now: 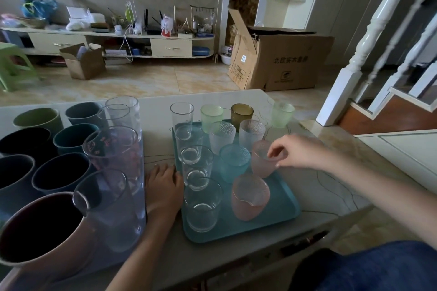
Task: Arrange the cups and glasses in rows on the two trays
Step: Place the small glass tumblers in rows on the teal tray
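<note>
The right hand pinches the rim of a frosted pink glass, upright on the teal tray near its right edge. A clear tumbler row lines the tray's left side. The left hand rests flat, fingers relaxed, on the worktop beside the tray's left rim.

Both forearms bare, no sleeves visible; dark blue trousers on leg, lower right.
</note>
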